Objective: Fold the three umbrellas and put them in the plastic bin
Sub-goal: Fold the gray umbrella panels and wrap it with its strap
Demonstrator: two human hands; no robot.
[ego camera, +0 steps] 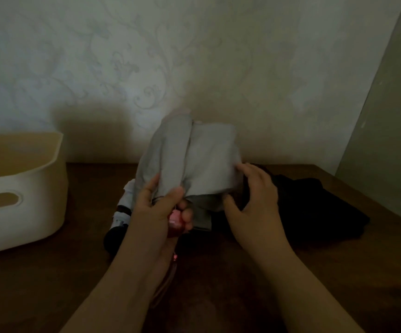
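- My left hand (157, 207) was curled tight around the neck of the grey umbrella (189, 159) in the middle of the frame, thumb across the gathered cloth, with the pink handle (176, 223) poking out below my fingers.
- My right hand (252, 191) was loosely spread, fingertips pressing the right edge of the grey canopy, thumb under its lower hem; it was not clamped on anything.
- The grey panels stood up in two puffy lobes, not yet wrapped flat. I judged that if my left hold slackened, the pleats would spring apart and the fold would have to be started over.
- The pink wrist strap (168, 280) dangled toward the bottom of the frame; it looked likely to get rolled into the cloth.
- Just behind my left hand lay a white and black umbrella (122, 212) on the wooden table (338, 284); a swing of my elbow could have knocked it.
- A black umbrella (314, 207) lay slumped at the right, under my right hand, where I could have snagged its cloth.
- The plastic bin (21, 188) sat at the left edge; no umbrella showed inside, though its floor was hidden.
- The light was dim, so I could have missed the closing tab.
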